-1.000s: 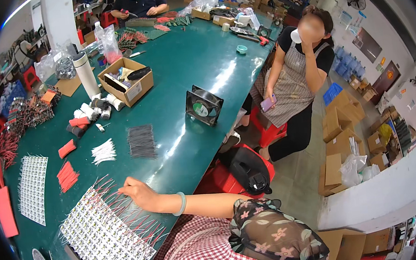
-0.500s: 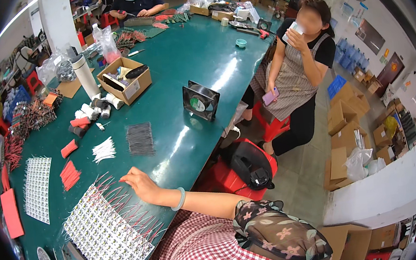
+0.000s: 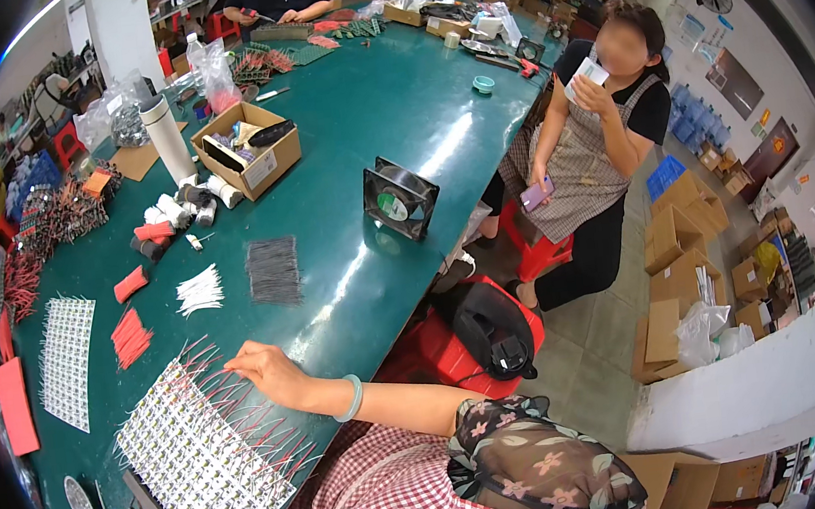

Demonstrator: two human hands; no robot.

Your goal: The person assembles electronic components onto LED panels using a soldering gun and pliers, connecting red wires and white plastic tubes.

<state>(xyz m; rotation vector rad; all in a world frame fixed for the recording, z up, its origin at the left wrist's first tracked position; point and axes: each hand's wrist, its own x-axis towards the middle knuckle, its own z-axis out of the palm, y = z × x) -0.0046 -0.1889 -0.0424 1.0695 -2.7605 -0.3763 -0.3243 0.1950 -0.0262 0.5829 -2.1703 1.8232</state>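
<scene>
Neither of my hands is in view. Just below me sits a person in a red checked shirt (image 3: 391, 492) and a floral head cover (image 3: 535, 458). One hand of theirs (image 3: 266, 368), a pale green bangle on its wrist, rests on the near edge of a white panel of small parts with red wire leads (image 3: 201, 451). That panel lies on the green table (image 3: 394, 118). Next to it are a bundle of black wires (image 3: 274, 270), a bundle of white wires (image 3: 199, 290) and red sleeves (image 3: 129, 336).
A black square fan (image 3: 400, 198) stands at the table's right edge, and an open cardboard box (image 3: 252, 150) sits behind a white tube (image 3: 167, 138). A person in an apron (image 3: 585, 159) stands on the right, holding a phone. A black bag lies on a red stool (image 3: 488, 330). Cardboard boxes (image 3: 682, 248) are stacked on the floor.
The seated person's hand has stayed on the panel with only a slight shift. The standing person on the right has raised a white object to the face.
</scene>
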